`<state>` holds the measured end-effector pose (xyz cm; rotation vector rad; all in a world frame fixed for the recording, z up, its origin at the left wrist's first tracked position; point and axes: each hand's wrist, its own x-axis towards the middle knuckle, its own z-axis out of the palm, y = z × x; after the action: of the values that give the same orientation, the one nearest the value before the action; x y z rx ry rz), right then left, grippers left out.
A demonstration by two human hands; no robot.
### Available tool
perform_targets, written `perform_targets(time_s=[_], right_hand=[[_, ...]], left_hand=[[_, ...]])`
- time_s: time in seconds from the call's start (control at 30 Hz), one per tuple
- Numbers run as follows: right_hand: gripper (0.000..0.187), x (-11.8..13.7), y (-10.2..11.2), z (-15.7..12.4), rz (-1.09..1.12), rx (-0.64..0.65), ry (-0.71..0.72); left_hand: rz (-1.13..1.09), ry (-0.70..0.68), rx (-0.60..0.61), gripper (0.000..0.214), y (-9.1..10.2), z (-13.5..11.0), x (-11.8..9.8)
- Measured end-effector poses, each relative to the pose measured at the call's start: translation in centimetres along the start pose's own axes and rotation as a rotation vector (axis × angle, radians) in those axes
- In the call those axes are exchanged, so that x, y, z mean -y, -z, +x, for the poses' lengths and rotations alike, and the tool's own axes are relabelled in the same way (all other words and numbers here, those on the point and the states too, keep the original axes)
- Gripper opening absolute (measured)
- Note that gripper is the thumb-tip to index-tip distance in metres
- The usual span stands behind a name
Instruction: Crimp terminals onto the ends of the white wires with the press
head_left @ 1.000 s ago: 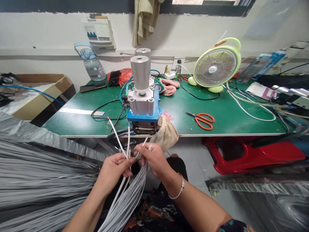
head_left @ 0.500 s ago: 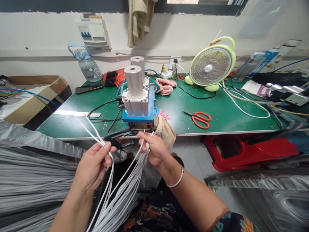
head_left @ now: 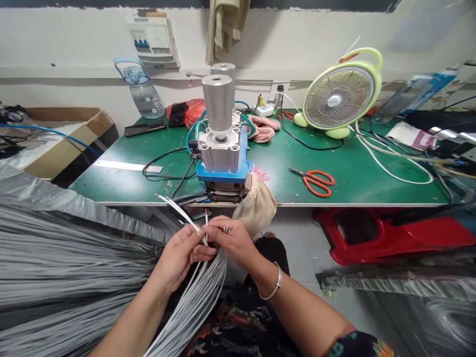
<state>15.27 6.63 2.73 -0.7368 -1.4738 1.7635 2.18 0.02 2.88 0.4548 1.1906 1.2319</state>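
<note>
My left hand (head_left: pixel 185 250) pinches a few white cables (head_left: pixel 177 204) whose thin ends stick up to the left. Close against it, my right hand (head_left: pixel 233 240) is closed on more white cables; one short end with a reddish tip points up between the hands. Below both hands the bundle of white cables (head_left: pixel 203 292) hangs down toward my lap. Just beyond the hands, at the table edge, stands a machine with silver cylinders (head_left: pixel 218 104) on a blue base (head_left: pixel 222 174). A beige cloth bag (head_left: pixel 256 206) hangs at its right side.
Orange-handled scissors (head_left: pixel 316 182) lie on the green table (head_left: pixel 275 191), with a green fan (head_left: pixel 336 99) behind. A ruler (head_left: pixel 124 166), phone (head_left: pixel 145 128) and water bottle (head_left: pixel 145 96) are at left. Grey cables (head_left: pixel 67 263) are heaped left; a red stool (head_left: pixel 401 235) stands right.
My right hand has drawn back from the machine's front with its cables. My left hand has moved right, bringing both hands together. The machine's front cylinder has risen, showing a rod.
</note>
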Motion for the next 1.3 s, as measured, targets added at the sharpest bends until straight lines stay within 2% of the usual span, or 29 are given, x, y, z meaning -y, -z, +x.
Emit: perform_targets(time_s=[0.07, 0.13, 0.27, 0.4, 0.6, 0.77, 0.87, 1.1, 1.17, 1.3], right_hand=[[0.023, -0.2, -0.3, 0.1, 0.041, 0.008, -0.011], [0.023, -0.3, -0.3, 0.3, 0.159, -0.059, -0.076], [0.017, 0.3, 0.2, 1.2, 0.393, -0.238, -0.13], [0.015, 1.3, 0.5, 2.1, 0.549, -0.269, -0.16], [0.014, 1.5, 0.5, 2.7, 0.614, -0.292, -0.201], [0.02, 0.8, 0.9, 1.8, 0.451, -0.212, -0.096], [0.022, 0.3, 1.1, 0.7, 0.348, -0.159, -0.071], [0.018, -0.9, 1.1, -0.6, 0.321, -0.083, -0.102], [0.017, -1.0, 1.0, -0.5, 0.339, -0.094, -0.153], [0.028, -0.8, 0.5, -0.2, 0.331, -0.142, -0.221]], left_hand=[[0.062, -0.018, -0.016, 0.018, 0.0, -0.1, -0.6], [0.105, -0.085, -0.095, 0.018, 0.3, -0.3, -1.8], [0.018, -0.327, -0.255, 0.014, 0.9, -0.6, -5.1], [-0.065, -0.429, -0.253, 0.008, 0.1, -0.7, -7.4], [-0.12, -0.455, -0.249, 0.006, -0.8, -0.5, -7.7], [-0.232, -0.384, -0.271, 0.005, 0.1, -0.3, -6.7], [-0.235, -0.307, -0.234, 0.01, 0.7, -0.2, -5.3], [0.004, -0.091, -0.069, 0.024, 1.7, -0.5, 0.2], [0.117, -0.059, -0.019, 0.026, 2.1, -0.5, 1.8], [0.305, -0.031, 0.073, 0.027, 2.7, -0.6, 4.2]])
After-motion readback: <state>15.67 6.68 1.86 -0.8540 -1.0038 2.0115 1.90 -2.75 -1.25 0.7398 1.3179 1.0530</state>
